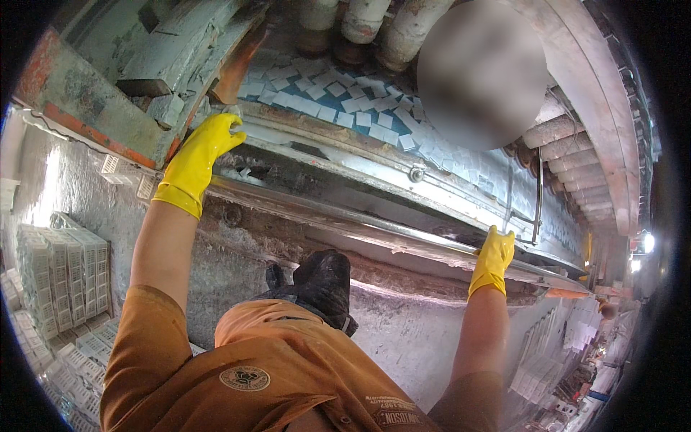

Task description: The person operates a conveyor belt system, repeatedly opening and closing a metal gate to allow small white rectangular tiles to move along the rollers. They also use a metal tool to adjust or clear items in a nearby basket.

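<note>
Both of my hands wear yellow rubber gloves. My left hand (201,155) is at the left end of the long metal trough (324,162), its fingers bent, with a gap between thumb and fingertips and nothing seen in it. My right hand (495,261) is farther right along the same trough, by its near rail. Its fingers are curled closed at the lower end of a thin grey rod (509,194), which rises toward the far side. Beyond the trough, many small white square pieces (345,119) lie scattered and overlapping on a wet blue surface.
An L-shaped metal bar (539,201) hangs beside my right hand. Thick rollers (403,32) line the far side. A rusty metal frame (93,108) stands at left. White plastic crates (65,277) are stacked at lower left, with more pale stacks (540,360) at lower right.
</note>
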`<state>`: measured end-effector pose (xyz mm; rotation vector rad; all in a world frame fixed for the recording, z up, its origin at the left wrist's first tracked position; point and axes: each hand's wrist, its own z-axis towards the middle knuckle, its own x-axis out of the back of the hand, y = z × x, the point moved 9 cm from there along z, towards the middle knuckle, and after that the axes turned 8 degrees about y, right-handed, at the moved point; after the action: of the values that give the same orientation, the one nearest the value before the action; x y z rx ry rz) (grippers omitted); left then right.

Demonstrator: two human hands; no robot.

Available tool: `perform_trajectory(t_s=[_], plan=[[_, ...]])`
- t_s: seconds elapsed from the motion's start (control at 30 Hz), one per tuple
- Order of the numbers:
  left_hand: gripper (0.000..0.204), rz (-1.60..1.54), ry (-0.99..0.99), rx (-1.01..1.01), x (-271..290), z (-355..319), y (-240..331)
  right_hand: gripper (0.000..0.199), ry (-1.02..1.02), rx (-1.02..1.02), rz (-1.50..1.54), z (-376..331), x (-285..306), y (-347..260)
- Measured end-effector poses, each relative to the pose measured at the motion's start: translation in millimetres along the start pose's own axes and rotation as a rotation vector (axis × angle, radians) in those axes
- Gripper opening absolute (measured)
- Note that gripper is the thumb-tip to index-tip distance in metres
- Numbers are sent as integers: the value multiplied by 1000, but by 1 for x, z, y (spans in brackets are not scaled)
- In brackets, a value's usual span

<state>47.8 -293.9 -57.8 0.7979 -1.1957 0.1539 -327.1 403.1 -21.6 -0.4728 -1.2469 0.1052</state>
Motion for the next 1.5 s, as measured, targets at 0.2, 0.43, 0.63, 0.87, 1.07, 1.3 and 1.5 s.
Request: perform_trajectory(t_s=[0.2,0.43,0.63,0.87,1.07,1.3,1.5], plan=[[44,7,16,18,6,11,-1,72,-23,-30,-80,4,-2,-19],[47,9,2,66,6,34,-1,69,-20,-31,-146,19,-5,-39],[46,29,-14,71,5,53,-4,68,-56,-65,-87,27,-9,-56],[48,6,-26,94,4,70,-9,69,-156,-150,55,13,-3,-94],[50,23,-30,78,4,84,-1,67,-106,-83,97,38,-18,-77],[48,18,-42,96,8,87,-8,66,-208,-147,115,17,-11,-122],[49,38,-84,74,4,102,-1,65,-44,78,76,79,-51,-69]])
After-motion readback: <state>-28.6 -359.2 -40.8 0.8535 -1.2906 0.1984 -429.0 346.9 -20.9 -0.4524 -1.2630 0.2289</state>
